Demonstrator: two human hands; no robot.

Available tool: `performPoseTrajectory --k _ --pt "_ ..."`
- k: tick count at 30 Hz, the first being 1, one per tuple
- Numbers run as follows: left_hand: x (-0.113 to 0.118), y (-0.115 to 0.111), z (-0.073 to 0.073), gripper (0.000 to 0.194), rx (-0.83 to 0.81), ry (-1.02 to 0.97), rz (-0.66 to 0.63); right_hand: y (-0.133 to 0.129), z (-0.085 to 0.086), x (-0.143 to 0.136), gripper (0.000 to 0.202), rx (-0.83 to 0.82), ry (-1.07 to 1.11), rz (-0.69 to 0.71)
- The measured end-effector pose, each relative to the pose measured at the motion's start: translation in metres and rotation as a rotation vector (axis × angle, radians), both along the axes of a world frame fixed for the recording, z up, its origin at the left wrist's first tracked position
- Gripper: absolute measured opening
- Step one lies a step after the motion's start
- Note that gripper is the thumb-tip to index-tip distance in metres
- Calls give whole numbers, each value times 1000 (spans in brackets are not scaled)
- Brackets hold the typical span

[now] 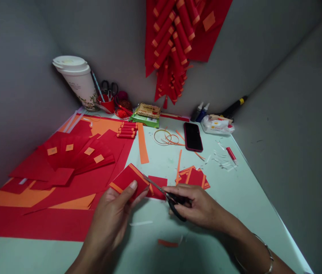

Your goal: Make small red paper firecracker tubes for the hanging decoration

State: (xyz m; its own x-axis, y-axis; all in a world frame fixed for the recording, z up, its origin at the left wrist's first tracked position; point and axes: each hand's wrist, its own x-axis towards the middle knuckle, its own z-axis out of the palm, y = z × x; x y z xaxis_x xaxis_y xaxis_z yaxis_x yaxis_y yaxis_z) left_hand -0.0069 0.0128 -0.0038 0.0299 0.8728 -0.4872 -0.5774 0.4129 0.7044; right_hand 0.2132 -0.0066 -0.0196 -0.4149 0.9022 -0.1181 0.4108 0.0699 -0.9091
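The left hand point(109, 215) pinches an orange-edged red paper piece point(129, 177) above the table point(235, 228), thumb on top, fingers closed beneath; light, flexible and easily creased, it should suit a flat edge grip. At its right edge are slim scissors point(166, 194), probably rigid and best held by the loops, where the right hand's point(201, 205) fingers curl closed.

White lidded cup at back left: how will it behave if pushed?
The white cup would probably tip if pushed near the lid: it's tall and narrows toward its base. It looks smooth, so it may be slightly slippery. Can't judge weight; the lid hides any contents.
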Motion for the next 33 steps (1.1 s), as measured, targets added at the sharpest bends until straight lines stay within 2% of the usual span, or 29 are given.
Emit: performPoseTrajectory --k 10,16,20,23,25,30,33 --pt "0 -1 3 45 4 18 -16 -1 1 1 52 2 19 1" --pt "1 0 3 48 2 31 -7 0 4 -2 51 -48 38 -13" --pt "1 0 1 36 -1 53 -9 0 4 -5 48 -100 99 -90" --pt "0 1 1 36 -16 42 37 1 5 -3 46 -153 154 -140" --pt "-2 3 3 34 -25 32 109 2 7 0 46 -155 100 -126" --pt "-3 7 15 27 -47 15 396 -7 14 2 33 -60 -271 -31" --pt "1 7 19 14 -92 -15 356 -18 14 -6 22 3 -373 91"
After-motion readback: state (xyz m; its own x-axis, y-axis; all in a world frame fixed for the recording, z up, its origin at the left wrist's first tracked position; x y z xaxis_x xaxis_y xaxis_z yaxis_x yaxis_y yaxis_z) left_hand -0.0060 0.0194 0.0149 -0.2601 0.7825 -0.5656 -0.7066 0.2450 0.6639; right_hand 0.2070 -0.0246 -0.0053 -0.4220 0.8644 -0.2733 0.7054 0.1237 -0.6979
